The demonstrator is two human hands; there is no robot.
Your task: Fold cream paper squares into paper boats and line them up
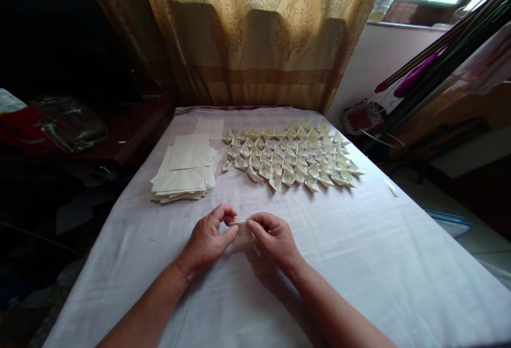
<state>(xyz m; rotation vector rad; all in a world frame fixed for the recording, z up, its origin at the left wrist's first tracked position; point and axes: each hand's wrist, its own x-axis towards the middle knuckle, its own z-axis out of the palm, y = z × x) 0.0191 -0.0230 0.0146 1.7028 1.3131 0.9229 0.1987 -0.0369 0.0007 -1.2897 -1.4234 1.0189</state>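
I'm seeing the paper strip [241,232] lying crosswise, left hand [207,240] and right hand [274,239] each pinching one end tight.

Small cream paper piece [241,232], folded down to a short, flat oblong. Pinched at its left end by thumb and forefinger of the left hand [207,241], at its right end by those of the right hand [273,239]. Held roughly level, long side running across, low over the white cloth [359,263], near the front middle. Ends hidden under fingertips; creases too small to tell.
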